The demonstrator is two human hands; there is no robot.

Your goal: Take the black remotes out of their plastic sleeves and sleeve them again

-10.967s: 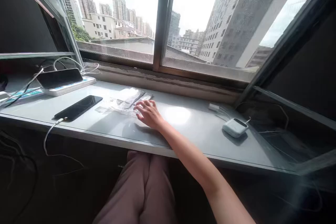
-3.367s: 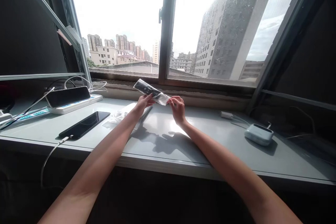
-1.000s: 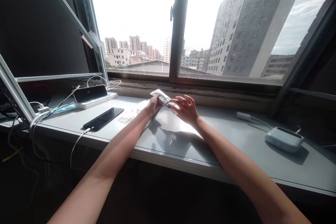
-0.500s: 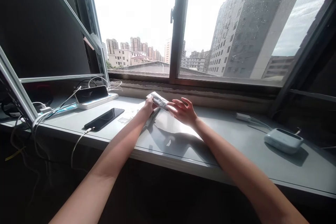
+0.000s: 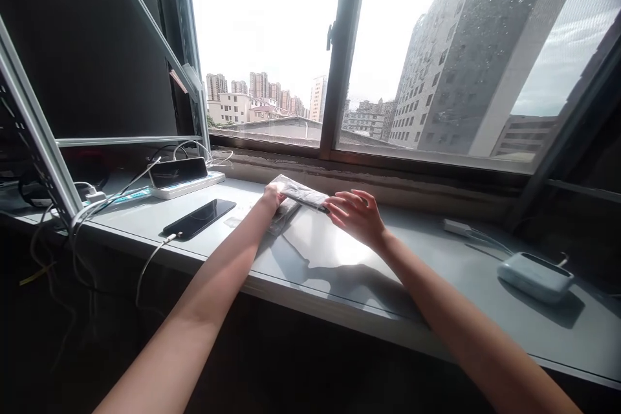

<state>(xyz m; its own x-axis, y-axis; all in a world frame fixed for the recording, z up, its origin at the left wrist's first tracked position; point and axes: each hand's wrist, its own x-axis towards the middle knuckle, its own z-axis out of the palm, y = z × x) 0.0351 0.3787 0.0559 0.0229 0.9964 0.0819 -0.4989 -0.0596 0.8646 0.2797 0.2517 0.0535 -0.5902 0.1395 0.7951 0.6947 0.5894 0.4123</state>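
A flat, pale grey packet in clear, shiny plastic (image 5: 305, 193) is stretched between my hands, above the tabletop. My left hand (image 5: 274, 196) is closed on its left end, with most of the fingers hidden behind the packet. At the right end, my right hand (image 5: 358, 215) pinches the packet's edge between thumb and fingertips, the other fingers raised and loosely spread. Beneath the packet, close to my left hand, lies more crumpled clear plastic (image 5: 280, 222); its contents are hard to make out.
A black phone (image 5: 200, 218) with a white cable lies left of my left arm. Behind it another phone (image 5: 177, 172) leans on a white power strip (image 5: 188, 186). On the right stand a pale blue rounded device (image 5: 535, 277) and a white plug (image 5: 456, 228). Metal shelf posts (image 5: 41, 119) rise at left.
My right hand has moved right and now grips the packet's far end, so the packet is drawn out longer and flatter. The whole view has shifted slightly.
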